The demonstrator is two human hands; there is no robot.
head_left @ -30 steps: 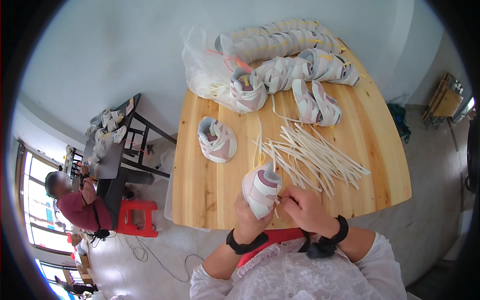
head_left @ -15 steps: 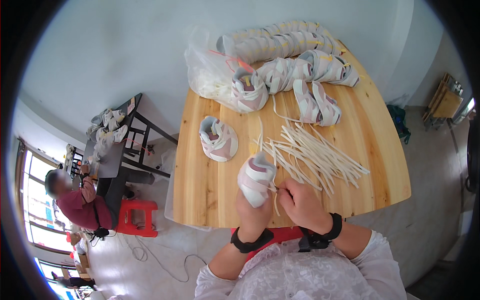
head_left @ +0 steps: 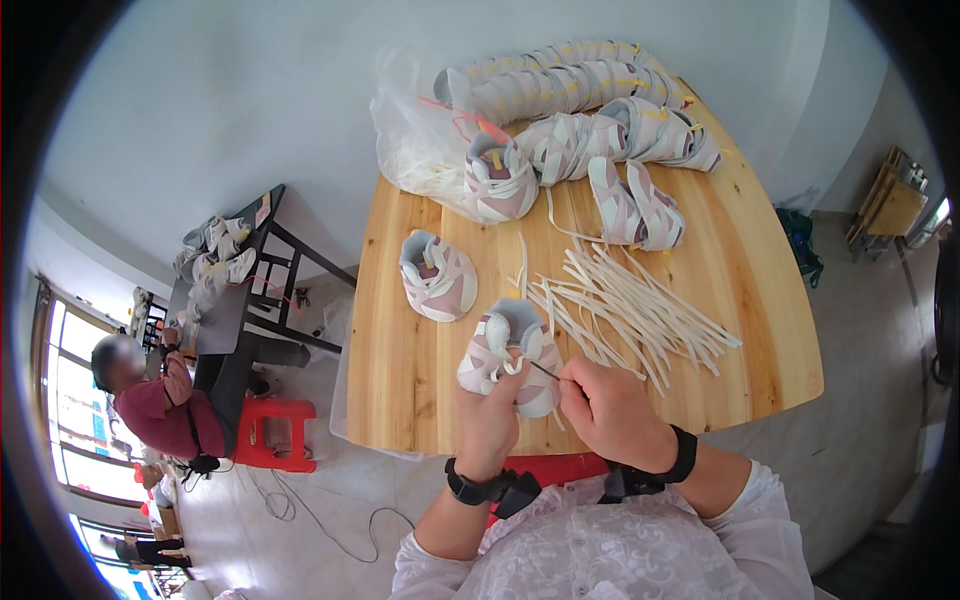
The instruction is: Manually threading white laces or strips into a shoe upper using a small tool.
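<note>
Two hands work over the near edge of a round wooden table. The left hand wraps around the underside of a small pink and white shoe, its fingers closed on the shoe and holding it just above the table's near edge. The right hand sits just right of the shoe, its fingers pinched narrow on a thin dark tool whose tip reaches toward the shoe's lacing area. A white lace shows looped at the shoe's top. Both wrists wear dark bands.

Right of the shoe, a loose spread of white laces fans across the table toward the right edge. Farther and left of the held shoe, a single matching shoe lies on its own. At the far side of the table, a clear plastic bag sits to the left, with another shoe against it, and long nested rows of shoes curve toward the far right.

Off the table at the left, a dark side table carries more shoes, and a person in a red top sits beside a red stool.
</note>
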